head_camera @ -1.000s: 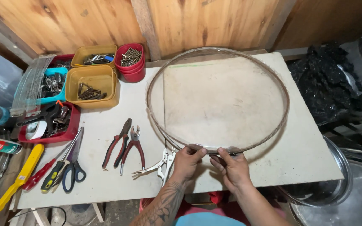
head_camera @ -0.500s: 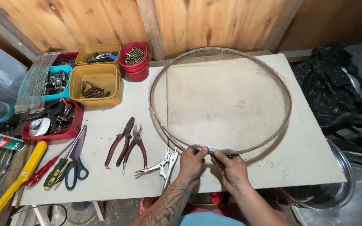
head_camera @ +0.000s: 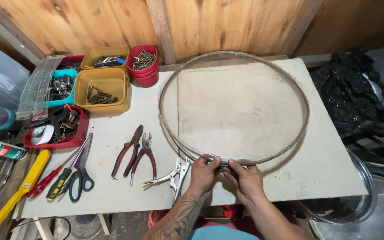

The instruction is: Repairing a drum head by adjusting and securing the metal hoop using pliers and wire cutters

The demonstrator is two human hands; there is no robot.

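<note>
Since the earlier frame: both hands have stayed on the near arc of the hoop, with little change beyond a slight shift of the view.

Item, metal hoop [head_camera: 167, 73]: large thin ring lying flat on the white table [head_camera: 334, 178], spanning from the far edge almost to the near edge, right of centre.

Left hand [head_camera: 202, 174]: fingers curled over the hoop's near arc, pinching it. Right hand [head_camera: 244, 178]: just beside the left, thumb and fingers closed on the same arc.

Locking pliers [head_camera: 173, 175]: silver, touching or just beside the left hand, near the near edge.

Two red-handled pliers [head_camera: 135, 153]: side by side, left of the locking pliers.

Scissors [head_camera: 80, 171], screwdrivers [head_camera: 54, 178]: toward the near-left corner.

Yellow-handled tool [head_camera: 18, 191]: overhanging the left edge.

Yellow trays [head_camera: 104, 89], red cup of screws [head_camera: 143, 64], teal tray [head_camera: 61, 86], red tray [head_camera: 56, 129]: clustered at the far-left corner.

Glue bottle [head_camera: 3, 150]: off the left edge.

Metal basin [head_camera: 356, 209]: beside the near-right corner.

Black plastic bag [head_camera: 352, 89]: beyond the right edge.
</note>
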